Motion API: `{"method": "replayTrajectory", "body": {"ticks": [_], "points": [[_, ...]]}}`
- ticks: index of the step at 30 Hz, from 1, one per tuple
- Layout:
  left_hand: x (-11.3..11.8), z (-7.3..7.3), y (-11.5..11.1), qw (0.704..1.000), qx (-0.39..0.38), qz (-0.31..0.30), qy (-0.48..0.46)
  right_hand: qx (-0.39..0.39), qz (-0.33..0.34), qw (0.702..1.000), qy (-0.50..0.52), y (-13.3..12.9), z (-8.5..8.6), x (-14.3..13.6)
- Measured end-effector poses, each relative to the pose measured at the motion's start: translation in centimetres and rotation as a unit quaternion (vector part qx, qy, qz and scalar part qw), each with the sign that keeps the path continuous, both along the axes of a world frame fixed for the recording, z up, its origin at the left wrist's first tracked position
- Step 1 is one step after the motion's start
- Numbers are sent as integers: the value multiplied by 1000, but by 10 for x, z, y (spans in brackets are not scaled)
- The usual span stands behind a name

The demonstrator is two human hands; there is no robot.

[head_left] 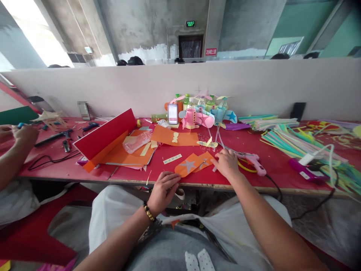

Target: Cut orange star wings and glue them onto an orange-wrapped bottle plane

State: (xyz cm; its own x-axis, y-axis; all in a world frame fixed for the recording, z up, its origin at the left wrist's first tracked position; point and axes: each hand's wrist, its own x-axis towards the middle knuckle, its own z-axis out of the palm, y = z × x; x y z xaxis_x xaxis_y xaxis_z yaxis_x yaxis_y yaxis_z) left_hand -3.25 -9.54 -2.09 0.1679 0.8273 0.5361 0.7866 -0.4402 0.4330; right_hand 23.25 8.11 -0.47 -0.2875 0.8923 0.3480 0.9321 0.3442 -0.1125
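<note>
Two orange paper pieces with grey stars lie near the front edge of the table: a left orange paper piece with a rounded end, overlapping a right orange paper piece. Beside the rounded end, my left hand rests at the table edge, fingers stretched out and holding nothing. My right hand lies palm down, its fingertips touching the right piece's corner; the fingers look extended. A pale strip with small stars lies just beyond. Behind my right hand is a pink hot glue gun.
Bottle planes and a phone stand at the back. Orange sheets and a red board are left. Coloured strips and a purple power block lie right. Another person's arm reaches in at far left.
</note>
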Motion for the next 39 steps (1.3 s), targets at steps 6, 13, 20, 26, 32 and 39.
{"method": "replayTrajectory", "body": {"ticks": [6, 13, 20, 26, 32, 39], "points": [[7, 17, 36, 984, -76, 148, 59, -78, -5, 995, 56, 15, 3, -11], [20, 34, 72, 958, -232, 165, 37, -52, 11, 985, 164, 19, -1, -13], [9, 34, 87, 961, -244, 112, -61, 16, 13, 917, 399, 24, 0, 8], [1, 20, 91, 944, -218, 54, -241, -21, 89, 792, 603, 16, 7, 15], [1, 11, 88, 911, -207, 23, -357, -164, 182, 745, 620, 2, 12, 2], [4, 10, 87, 868, -187, 15, -460, -276, 161, 783, 533, -11, 8, -18]]}}
